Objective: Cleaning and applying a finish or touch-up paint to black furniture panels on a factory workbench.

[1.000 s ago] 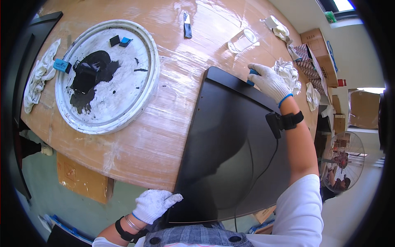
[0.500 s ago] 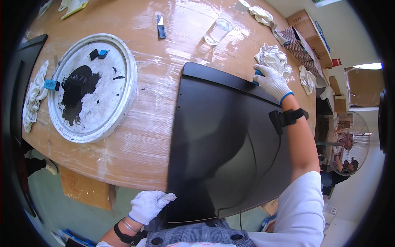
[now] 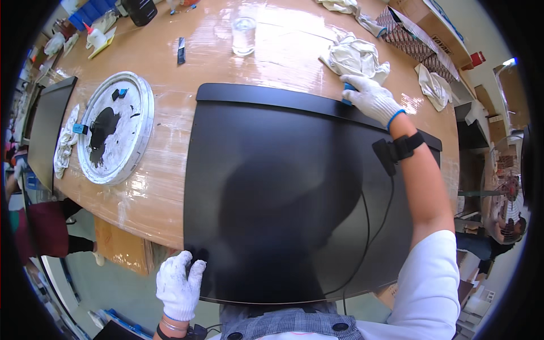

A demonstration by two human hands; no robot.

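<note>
A wide black panel (image 3: 272, 170) with a raised strip (image 3: 266, 97) along its far edge lies in front of me, its surface glossy with reflections. My right hand (image 3: 371, 97), in a white knit glove, pinches a small blue block (image 3: 348, 93) against the far strip, right of its middle. At the panel's near left corner is my left hand (image 3: 180, 286), also gloved, thumb and fingers apart. Its fingertips are at the panel's edge; whether they press on it I cannot tell. A black device strapped to my right wrist trails a cable over the panel.
A round white lid (image 3: 148, 107) smeared with black paste stands on the wrapped table, with another blue block (image 3: 80, 129) on its rim. Beyond the panel are a glass of water (image 3: 243, 37) and crumpled white cloths (image 3: 357, 56). A person (image 3: 48, 226) is at far left.
My view has swung, so the panel appears squarer and farther left. My left hand's fingers have spread at the corner. The right hand stays at the far strip with the blue block.
</note>
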